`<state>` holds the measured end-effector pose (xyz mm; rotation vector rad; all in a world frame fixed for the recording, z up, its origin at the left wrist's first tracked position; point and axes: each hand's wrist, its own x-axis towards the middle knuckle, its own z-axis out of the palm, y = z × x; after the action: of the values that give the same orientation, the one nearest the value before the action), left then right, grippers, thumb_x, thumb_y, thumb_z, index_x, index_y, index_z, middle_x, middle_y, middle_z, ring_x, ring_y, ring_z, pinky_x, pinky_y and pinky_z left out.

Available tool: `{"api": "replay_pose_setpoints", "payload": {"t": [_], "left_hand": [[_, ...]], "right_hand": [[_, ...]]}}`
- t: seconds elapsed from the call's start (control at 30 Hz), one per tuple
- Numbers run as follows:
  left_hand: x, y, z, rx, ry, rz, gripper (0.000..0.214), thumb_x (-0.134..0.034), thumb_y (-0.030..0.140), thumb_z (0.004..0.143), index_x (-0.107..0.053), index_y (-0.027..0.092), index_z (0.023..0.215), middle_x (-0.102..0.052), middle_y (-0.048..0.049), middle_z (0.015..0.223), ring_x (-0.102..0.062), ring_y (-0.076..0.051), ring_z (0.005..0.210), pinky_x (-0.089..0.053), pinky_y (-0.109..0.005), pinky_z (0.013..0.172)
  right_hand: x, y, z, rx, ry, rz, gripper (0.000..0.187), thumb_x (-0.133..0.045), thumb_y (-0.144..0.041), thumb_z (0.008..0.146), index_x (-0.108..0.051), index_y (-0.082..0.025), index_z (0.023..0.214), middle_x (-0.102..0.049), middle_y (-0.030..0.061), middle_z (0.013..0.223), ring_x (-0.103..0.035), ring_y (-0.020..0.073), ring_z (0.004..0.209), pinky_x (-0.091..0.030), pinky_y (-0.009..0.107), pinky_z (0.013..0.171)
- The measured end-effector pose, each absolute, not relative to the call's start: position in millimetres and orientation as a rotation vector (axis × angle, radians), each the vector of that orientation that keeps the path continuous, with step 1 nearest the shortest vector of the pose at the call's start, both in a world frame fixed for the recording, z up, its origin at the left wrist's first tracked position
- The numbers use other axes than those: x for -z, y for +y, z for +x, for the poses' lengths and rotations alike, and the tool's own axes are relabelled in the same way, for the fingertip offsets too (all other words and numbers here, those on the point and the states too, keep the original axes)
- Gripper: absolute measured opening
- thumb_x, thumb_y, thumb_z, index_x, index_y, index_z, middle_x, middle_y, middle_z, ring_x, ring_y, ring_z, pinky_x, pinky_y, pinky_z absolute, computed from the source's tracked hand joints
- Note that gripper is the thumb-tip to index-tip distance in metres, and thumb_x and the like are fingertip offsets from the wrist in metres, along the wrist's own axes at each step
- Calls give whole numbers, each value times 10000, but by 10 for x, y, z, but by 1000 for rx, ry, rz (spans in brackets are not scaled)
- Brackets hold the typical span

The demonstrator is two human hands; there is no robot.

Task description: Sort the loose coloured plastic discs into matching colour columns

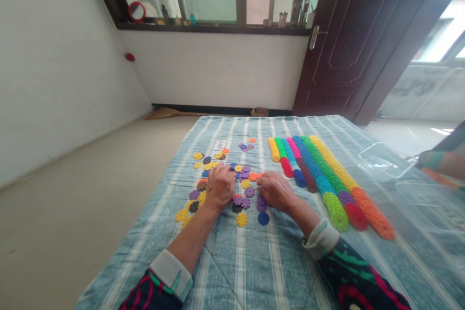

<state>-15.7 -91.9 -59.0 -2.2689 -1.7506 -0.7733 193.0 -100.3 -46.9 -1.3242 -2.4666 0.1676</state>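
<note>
Two-handed over striped cloth (225,271), with orange discs (254,177) flat at nine o'clock from the curled grip of the right hand (278,191), just beside it, farther from the left hand (221,188), likewise curled, finger gaps and anything held impossible to tell.

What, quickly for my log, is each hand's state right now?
Left hand: over loose discs; grip hidden, can't tell.
Right hand: at the orange discs; can't tell whether it holds one.

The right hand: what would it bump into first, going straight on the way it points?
The right hand would probably meet the orange discs just ahead of it first, though depth is hard to judge.
</note>
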Motion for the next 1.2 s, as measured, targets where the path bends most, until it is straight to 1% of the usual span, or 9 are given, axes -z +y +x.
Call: {"api": "replay_pose_setpoints", "payload": {"t": [0.1,0.23,0.3,0.47,0.67,0.8,0.93,1.07,1.2], "left_hand": [[555,-924,-180,757,-1737,-2266,256,-459,177,860,-702,198,783,-683,-122,1126,-515,-317,1218,-401,-517,1014],[540,-934,-165,796,-1735,-2263,126,-571,210,795,-690,213,836,-667,-111,1179,-498,-334,1234,-394,-525,1023],[552,-938,-150,776,-1732,-2270,110,-610,213,766,-685,223,845,-662,-107,1197,-503,-342,1226,-395,-545,1016],[604,-929,-159,689,-1691,-2272,168,-519,173,823,-675,209,771,-686,-111,1135,-535,-320,1192,-401,-547,995],[573,-934,-195,872,-1626,-2264,250,-460,190,877,-677,210,755,-707,-99,1073,-542,-293,1189,-409,-514,1002],[509,-982,-133,1109,-1596,-2261,267,-446,244,907,-694,205,816,-714,-89,1052,-564,-266,1163,-428,-493,1029],[465,-1072,-27,1299,-1543,-2405,249,-476,282,910,-707,212,853,-728,-70,1045,-600,-241,1133,-451,-468,1045],[443,-1141,41,1384,-1537,-2523,232,-515,324,905,-709,212,842,-732,-72,1068,-619,-242,1129,-459,-470,1050],[450,-1148,51,1414,-1498,-2588,222,-536,339,897,-716,210,874,-734,-77,1064,-634,-240,1102,-488,-447,1017]], "right_hand": [[480,-1003,1921,-159,-2448,-1333,124,-571,-162,889,-693,-179,877,-660,65,928,-587,197,914,-389,284,760],[479,-1010,1911,-152,-2437,-1332,120,-573,-165,889,-691,-181,881,-658,60,923,-584,192,910,-387,277,764],[475,-1017,1906,-155,-2439,-1323,123,-571,-167,890,-689,-182,859,-658,55,911,-584,187,897,-387,275,766],[472,-1028,1898,-164,-2427,-1308,134,-562,-158,890,-685,-179,840,-655,56,901,-582,185,885,-391,273,764],[496,-1017,1898,-199,-2396,-1282,126,-580,-166,887,-691,-180,830,-671,61,903,-596,191,901,-415,277,795],[511,-1010,1880,-238,-2323,-1295,119,-589,-186,897,-697,-195,945,-696,65,981,-615,195,968,-447,280,831],[473,-1012,1852,-416,-2150,-1243,188,-614,-198,895,-676,-196,1072,-712,64,1065,-635,182,1021,-460,279,908],[356,-1054,1829,-503,-2134,-1224,136,-574,-194,921,-696,-222,974,-730,23,1006,-662,164,952,-491,262,875],[184,-1078,1913,-490,-2213,-1245,163,-585,-181,908,-706,-273,850,-734,-25,932,-658,151,894,-497,237,824]]}}
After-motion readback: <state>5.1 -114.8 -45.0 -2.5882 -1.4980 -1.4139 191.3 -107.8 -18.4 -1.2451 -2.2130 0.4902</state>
